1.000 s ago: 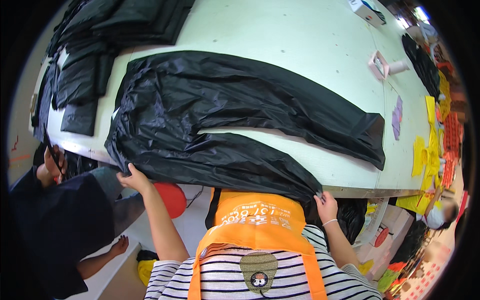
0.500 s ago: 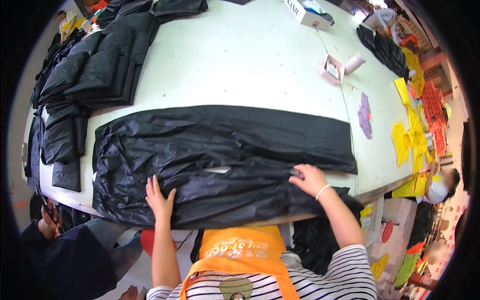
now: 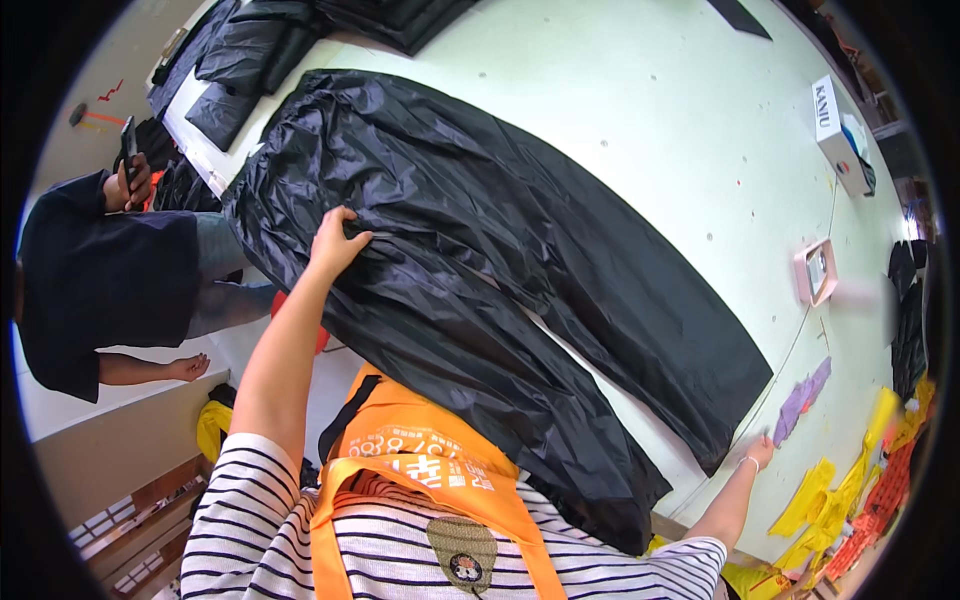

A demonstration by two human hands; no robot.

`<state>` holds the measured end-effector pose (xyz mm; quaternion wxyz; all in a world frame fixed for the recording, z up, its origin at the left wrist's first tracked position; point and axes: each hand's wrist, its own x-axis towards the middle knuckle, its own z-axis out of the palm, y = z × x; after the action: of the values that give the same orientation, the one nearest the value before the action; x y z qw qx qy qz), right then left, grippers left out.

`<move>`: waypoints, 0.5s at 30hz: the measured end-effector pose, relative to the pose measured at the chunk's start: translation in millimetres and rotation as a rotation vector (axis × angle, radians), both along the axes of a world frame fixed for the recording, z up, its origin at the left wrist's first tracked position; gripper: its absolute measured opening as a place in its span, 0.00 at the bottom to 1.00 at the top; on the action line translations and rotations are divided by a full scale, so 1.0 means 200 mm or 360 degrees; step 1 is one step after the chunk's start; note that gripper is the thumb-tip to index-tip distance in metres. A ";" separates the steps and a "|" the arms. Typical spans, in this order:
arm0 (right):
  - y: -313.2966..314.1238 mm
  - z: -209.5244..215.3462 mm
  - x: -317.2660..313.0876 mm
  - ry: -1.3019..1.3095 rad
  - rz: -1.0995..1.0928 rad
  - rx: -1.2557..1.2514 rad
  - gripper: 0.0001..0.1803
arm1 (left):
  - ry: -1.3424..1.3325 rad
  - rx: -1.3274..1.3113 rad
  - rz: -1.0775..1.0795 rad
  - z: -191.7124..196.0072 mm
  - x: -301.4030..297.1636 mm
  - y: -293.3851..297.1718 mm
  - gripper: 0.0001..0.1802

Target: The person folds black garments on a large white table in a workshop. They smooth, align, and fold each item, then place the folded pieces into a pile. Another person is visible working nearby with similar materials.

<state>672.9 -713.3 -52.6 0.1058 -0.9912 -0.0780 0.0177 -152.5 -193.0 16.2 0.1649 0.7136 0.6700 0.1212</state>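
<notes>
A pair of black trousers (image 3: 470,230) in thin, shiny fabric lies spread over the white table, its gathered waist at the far left and its two legs reaching toward the lower right. My left hand (image 3: 338,242) rests on the upper part of the near leg, fingers bent and thumb apart from them. My right hand (image 3: 762,452), with a white band at the wrist, is stretched out beyond the leg hems to the table's right side. Its fingers are drawn together close to a small purple cloth (image 3: 802,400); what they hold is too small to make out.
Folded black garments (image 3: 250,45) are piled at the far left. On the right stand a pink box (image 3: 817,272) and a white carton (image 3: 840,140). Yellow pieces (image 3: 805,500) lie at the lower right. A person (image 3: 120,260) with a phone stands at the left.
The view has turned, and the trouser legs now lie apart with table showing between them. My right hand has left the fabric and reached out right. My left hand's fingers have bent.
</notes>
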 end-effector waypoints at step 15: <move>-0.05 0.47 -0.92 0.0802 0.0157 0.1128 0.28 | 0.1042 0.0043 -0.0200 -0.02 0.19 0.08 0.21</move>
<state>488.9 -723.1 41.6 0.4543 -0.8534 -0.0981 0.2361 -114.7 -176.1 12.9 -0.0614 0.7568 0.6403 -0.1161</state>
